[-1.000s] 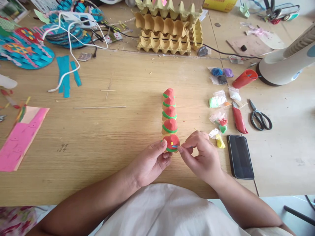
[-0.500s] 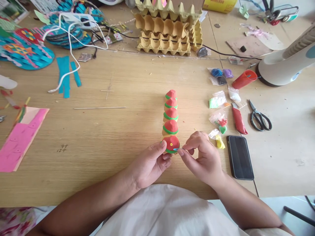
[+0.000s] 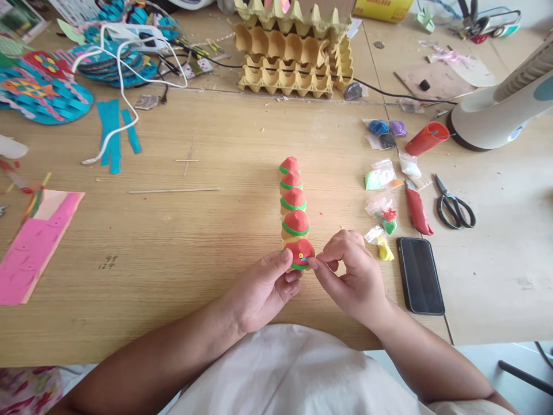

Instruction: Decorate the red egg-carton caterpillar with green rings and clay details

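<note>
A strip of egg-carton cups (image 3: 295,222) stretches away from me, each cup capped in red with a green band, like a caterpillar. My left hand (image 3: 270,285) grips its near end, thumb on the front cup's edge and fingers beneath. On that cup's red face sits a small yellow dot (image 3: 301,255) with a dark centre. Just below the dot is the tip of a thin blue sliver (image 3: 305,259), pinched between thumb and forefinger of my right hand (image 3: 349,274). Whether the sliver is a tool or a piece of clay I cannot tell.
To the right lie bags of coloured clay (image 3: 380,173), a red cutter (image 3: 418,208), scissors (image 3: 455,204) and a phone (image 3: 420,275). Egg cartons (image 3: 285,75) stand at the back. Thin sticks (image 3: 174,190) and blue strips (image 3: 110,135) lie left, beside a pink card (image 3: 41,248).
The strip's far end has swung a little to the left. My right hand has shifted slightly left, bringing the blue tip closer to the yellow dot.
</note>
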Motion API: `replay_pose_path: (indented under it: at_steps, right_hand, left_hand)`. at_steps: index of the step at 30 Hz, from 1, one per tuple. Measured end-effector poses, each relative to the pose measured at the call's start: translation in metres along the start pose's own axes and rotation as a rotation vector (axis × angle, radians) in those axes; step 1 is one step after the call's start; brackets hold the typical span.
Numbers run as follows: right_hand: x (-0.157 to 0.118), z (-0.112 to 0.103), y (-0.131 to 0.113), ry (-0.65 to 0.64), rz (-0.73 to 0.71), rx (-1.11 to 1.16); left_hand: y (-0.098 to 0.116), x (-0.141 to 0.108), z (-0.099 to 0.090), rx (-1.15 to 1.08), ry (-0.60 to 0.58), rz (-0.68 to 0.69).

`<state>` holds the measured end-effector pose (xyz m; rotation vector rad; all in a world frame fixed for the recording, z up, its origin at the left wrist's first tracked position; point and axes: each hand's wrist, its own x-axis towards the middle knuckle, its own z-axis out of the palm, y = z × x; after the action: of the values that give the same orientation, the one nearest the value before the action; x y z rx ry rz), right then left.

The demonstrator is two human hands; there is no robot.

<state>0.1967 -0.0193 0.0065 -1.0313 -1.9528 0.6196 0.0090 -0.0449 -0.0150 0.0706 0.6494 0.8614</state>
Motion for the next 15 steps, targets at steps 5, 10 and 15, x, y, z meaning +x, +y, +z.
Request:
replay_pose_path:
  at_steps: [5, 10, 15]
  right_hand:
    - [-0.0003, -0.0007, -0.0007, -0.011, -0.014, 0.063]
    - [0.0001, 0.0004, -0.0002, -0.004, -0.01, 0.029]
    - [0.0003, -0.001, -0.0012, -0.007, -0.014, 0.056]
  left_hand:
    - [-0.0021, 0.0012, -0.0034, 0.011, -0.034, 0.011]
    - [-0.002, 0.0008, -0.0021, 0.0, -0.021, -0.01]
    - [-0.0022, -0.0009, -0.0018, 0.0, -0.033, -0.004]
